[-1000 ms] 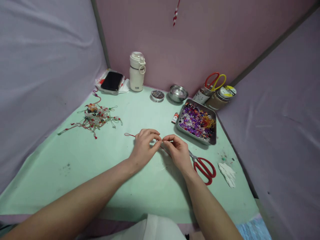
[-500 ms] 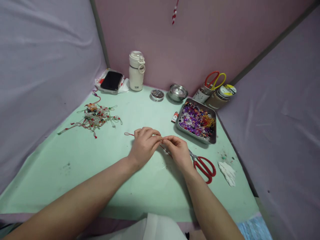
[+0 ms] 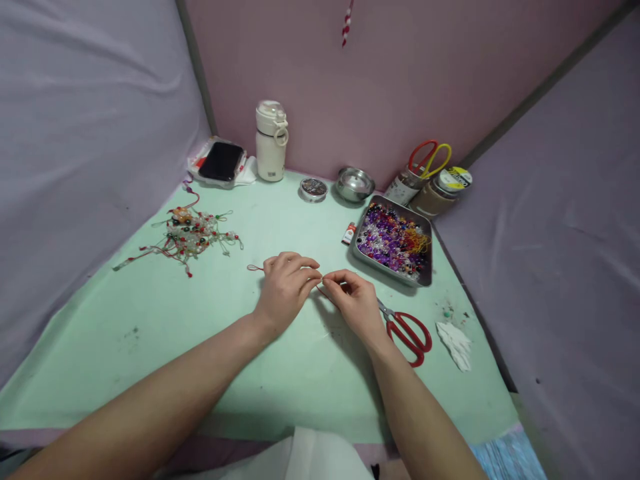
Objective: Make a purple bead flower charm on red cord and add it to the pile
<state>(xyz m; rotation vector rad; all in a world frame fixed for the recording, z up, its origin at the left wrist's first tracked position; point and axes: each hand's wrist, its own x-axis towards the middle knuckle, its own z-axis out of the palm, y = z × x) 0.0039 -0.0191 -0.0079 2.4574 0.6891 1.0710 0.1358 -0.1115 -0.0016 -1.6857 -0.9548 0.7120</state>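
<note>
A thin red cord (image 3: pixel 255 268) ends in a small loop that pokes out to the left of my left hand (image 3: pixel 286 291). That hand pinches the cord between thumb and fingers over the middle of the table. My right hand (image 3: pixel 356 301) is closed in a pinch on the cord too, its fingertips almost touching the left ones. A short stretch of red cord shows below the fingertips; whatever sits right at the pinch is too small to make out. Red-handled scissors (image 3: pixel 410 339) lie just right of my right hand, their blades partly hidden behind it.
A metal tray (image 3: pixel 419 283) of mixed beads stands at the right, near a small lighter-like box (image 3: pixel 349 233). Beaded strands (image 3: pixel 193 233) lie at the left. Along the back are a phone (image 3: pixel 221 161), a bottle (image 3: pixel 271 143), a spool (image 3: pixel 314 189), a steel bowl (image 3: pixel 355 185) and jars (image 3: pixel 440 193).
My fingertips have shifted slightly at the pinch, and less cord shows below them. The whole view has moved a little; the objects on the table stay put.
</note>
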